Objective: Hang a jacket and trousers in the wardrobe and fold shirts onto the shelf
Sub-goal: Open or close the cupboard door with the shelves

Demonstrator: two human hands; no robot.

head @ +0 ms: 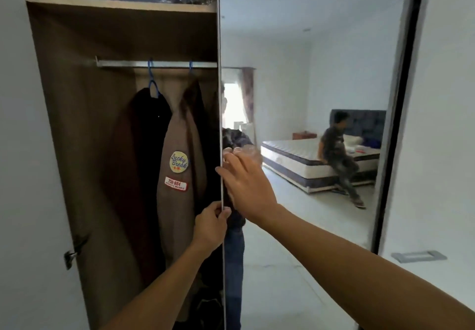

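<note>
Left hand point(209, 226) pinching the mirrored door point(308, 98) edge; right hand point(248, 183) flat against the glass, fingers straight. Brown patched jacket point(180, 175) hanging on a blue hanger point(153, 82) from the wardrobe rail point(123, 63), beside a dark garment point(147, 129).

My left hand point(209, 226) and right hand point(246, 188) are bare, without rings, and both forearms are uncovered too: no sleeve, watch or band reaches as far as the wrists.

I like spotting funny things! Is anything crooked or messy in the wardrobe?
Nothing stands out. The brown jacket and a dark garment hang straight on blue hangers from the rail. The left hand grips the mirrored door's edge.
</note>
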